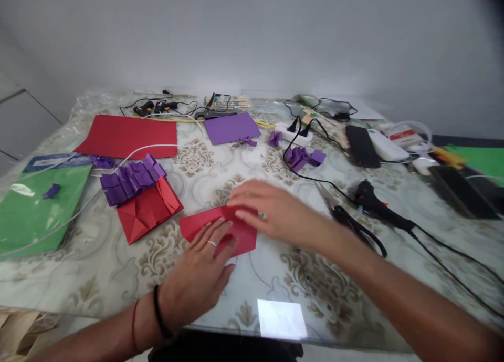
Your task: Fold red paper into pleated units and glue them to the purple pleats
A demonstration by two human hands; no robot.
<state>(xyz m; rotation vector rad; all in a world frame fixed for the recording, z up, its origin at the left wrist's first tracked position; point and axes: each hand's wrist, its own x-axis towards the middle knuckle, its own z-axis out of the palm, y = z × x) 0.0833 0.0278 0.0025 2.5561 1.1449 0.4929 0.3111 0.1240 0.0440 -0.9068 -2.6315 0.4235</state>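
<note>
A folded red paper [197, 226] lies on the glass-topped table [334, 293] in front of me. My left hand [199, 275] rests flat on its near edge, fingers stretched out, a ring on one finger. My right hand [271, 212] presses down on the paper's far right part with fingers extended and together. Neither hand grips anything. To the left lies another folded red piece [147, 212] with a pleated purple paper strip [129, 181] on top of it.
Scissors [346, 215] and a black glue gun [378, 207] with its cable lie right of my hands. A red sheet [126, 136], purple sheet [232, 127], green sheet [31, 209], purple scraps [303, 157], a power strip [293, 134] and chargers crowd the back.
</note>
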